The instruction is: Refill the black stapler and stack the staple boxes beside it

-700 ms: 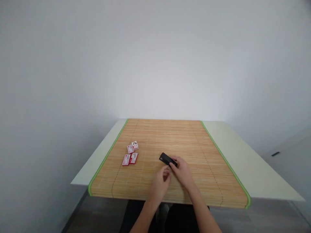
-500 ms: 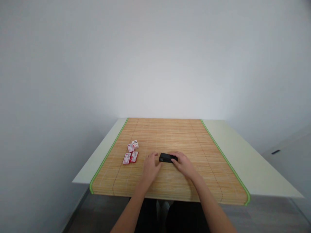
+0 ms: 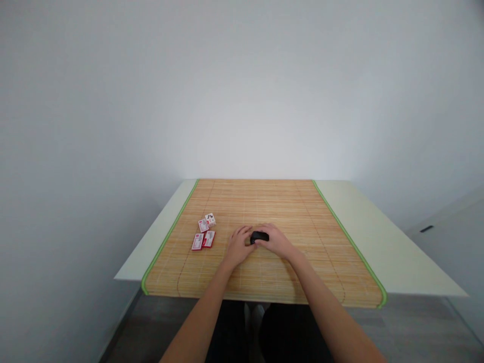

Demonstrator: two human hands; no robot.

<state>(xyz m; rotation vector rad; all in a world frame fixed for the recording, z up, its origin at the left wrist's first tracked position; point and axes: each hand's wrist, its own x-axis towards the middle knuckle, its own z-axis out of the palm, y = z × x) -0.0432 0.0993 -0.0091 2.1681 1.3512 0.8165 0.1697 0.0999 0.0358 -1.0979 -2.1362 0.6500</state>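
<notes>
Head view: I look down from afar on a seated person's two bare hands working over a table (image 3: 363,227).
Right hand (image 3: 278,243): clamped on the black oblong object, thumb along the near side and fingers over the far side.
Left hand (image 3: 237,249): thumb and fingers parted in a loose curve around the left end of that object; from this far off I cannot tell whether they touch it.
Black oblong object (image 3: 260,236): between the two hands, over the near middle of the mat, its right part hidden by the right hand; too small for me to read any detail.
Small boxes: four, grouped to the left of the left hand, well apart from it; at the back a white one with a dark picture (image 3: 210,219) just beside a red-and-white one (image 3: 203,225), and nearer me a red-edged pair (image 3: 197,241), side by side.
Bamboo mat (image 3: 249,199): lies across the table, with green edging (image 3: 166,237) down both sides.
Surroundings: pale wall (image 3: 242,91) behind, dark-clad legs (image 3: 297,333) below the near edge, a dark handle (image 3: 427,229) at far right.
</notes>
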